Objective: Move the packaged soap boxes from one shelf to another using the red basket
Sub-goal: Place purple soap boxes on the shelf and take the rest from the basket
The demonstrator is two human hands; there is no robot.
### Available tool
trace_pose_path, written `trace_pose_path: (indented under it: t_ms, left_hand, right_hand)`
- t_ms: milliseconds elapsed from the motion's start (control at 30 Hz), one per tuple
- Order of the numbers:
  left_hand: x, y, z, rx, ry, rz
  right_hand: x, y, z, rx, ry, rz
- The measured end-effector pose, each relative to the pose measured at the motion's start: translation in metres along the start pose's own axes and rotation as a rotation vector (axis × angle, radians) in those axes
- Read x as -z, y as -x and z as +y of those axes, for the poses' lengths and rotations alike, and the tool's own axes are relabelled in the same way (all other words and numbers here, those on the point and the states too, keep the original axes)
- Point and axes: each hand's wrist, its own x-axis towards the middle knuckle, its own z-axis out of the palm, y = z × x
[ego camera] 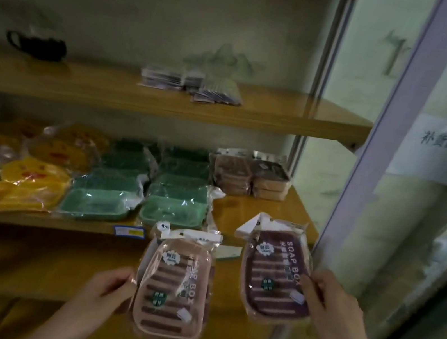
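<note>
A person stands before wooden shelving, a packaged soap box in each of the two hands. The left hand (104,288) pinches the wrapper edge of a pink soap box (173,288); the right hand (332,309) grips the side of a purple soap box (276,273), held at the front right corner of the middle shelf (262,214). More brown soap boxes (250,178) sit stacked at the back of that shelf, beside green packaged trays (137,184) and yellow packages (34,176). A dark teapot (37,45) rests on the upper shelf (82,86).
</note>
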Motion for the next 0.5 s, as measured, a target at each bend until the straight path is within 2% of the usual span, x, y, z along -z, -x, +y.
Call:
trace_pose_path:
  t_ms: [133,267,500]
  left_hand:
    - [-0.01,-0.019,0.02,-0.022,0.013,0.043]
    - [-0.031,-0.039,0.048,-0.065,0.005,0.107]
    - [-0.056,-0.08,0.091,-0.117,-0.12,0.255]
  right_hand:
    - [-0.002,-0.04,0.001,0.034,0.095,0.069]
    - [-0.002,-0.094,-0.009,0.114,0.355,0.161]
    - [-0.004,-0.154,-0.023,0.0,0.537,0.004]
